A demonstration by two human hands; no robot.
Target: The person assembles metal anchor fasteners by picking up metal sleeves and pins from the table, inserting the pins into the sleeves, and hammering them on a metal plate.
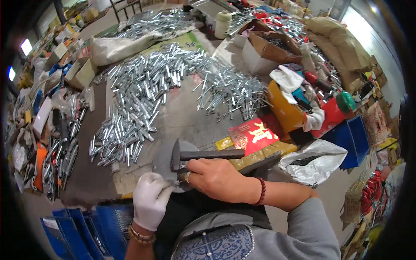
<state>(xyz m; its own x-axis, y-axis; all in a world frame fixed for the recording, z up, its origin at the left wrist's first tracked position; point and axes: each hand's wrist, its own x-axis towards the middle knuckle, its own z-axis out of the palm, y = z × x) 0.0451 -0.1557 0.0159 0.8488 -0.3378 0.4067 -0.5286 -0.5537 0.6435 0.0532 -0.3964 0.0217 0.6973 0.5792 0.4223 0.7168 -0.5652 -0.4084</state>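
My left hand [151, 200], in a white glove, is closed in a pinch on a small metal piece [176, 183] at the table's near edge. My bare right hand [216, 178] is closed beside it, fingers curled in over a round grey metal plate [161, 164]; what its fingertips hold is hidden. Just beyond the right hand lies a hammer [212, 154], its head over the plate and its handle pointing right. Farther off, long silvery metal tubes [143, 93] and a heap of thin metal pins [232, 93] cover much of the tabletop.
A red packet [253, 133] lies right of the hammer, near a yellow container [284, 108] stuffed with cloths. An open white sack [314, 160] and a blue bin [350, 141] stand at the right. Blue crates [82, 232] sit below left; cardboard boxes [271, 51] stand at the back.
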